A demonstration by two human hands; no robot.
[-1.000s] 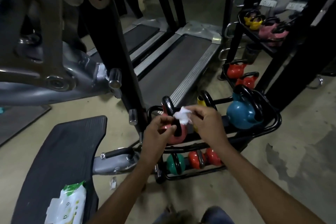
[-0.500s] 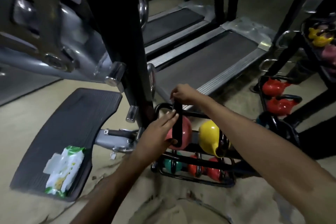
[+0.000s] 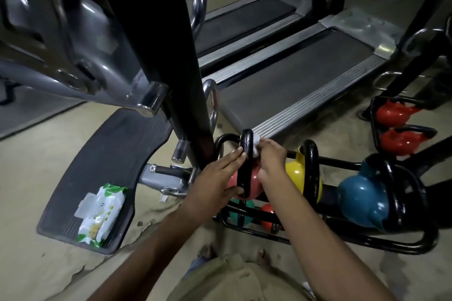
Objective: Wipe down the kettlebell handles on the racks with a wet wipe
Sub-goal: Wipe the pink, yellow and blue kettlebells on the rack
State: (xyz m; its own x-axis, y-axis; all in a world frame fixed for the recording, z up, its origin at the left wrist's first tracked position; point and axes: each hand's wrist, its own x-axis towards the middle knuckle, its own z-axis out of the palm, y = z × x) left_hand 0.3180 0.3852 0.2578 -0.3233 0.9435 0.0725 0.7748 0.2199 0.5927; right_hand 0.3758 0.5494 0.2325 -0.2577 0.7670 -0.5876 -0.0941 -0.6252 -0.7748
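Observation:
A pink kettlebell [image 3: 254, 179] with a black handle [image 3: 245, 154] sits at the left end of a low black rack [image 3: 367, 242]. My right hand [image 3: 271, 159] pinches a white wet wipe [image 3: 256, 146] against the right side of that handle, near its top. My left hand [image 3: 217, 183] steadies the handle from the left, fingers along it and thumb on the pink body. To the right on the rack stand a yellow kettlebell [image 3: 297, 173] and a blue kettlebell [image 3: 362, 195].
A wet wipe pack [image 3: 100, 212] lies on a black foot plate [image 3: 97, 171] at the left. A black machine post [image 3: 186, 80] rises just left of the rack. Small green and red kettlebells [image 3: 265, 210] sit on the lower tier. Two red kettlebells [image 3: 396, 127] stand at the right. Treadmills [image 3: 293, 73] lie behind.
My right hand has slid from the top of the handle down its right side with the wipe. The left hand stays on the handle. The view has moved closer.

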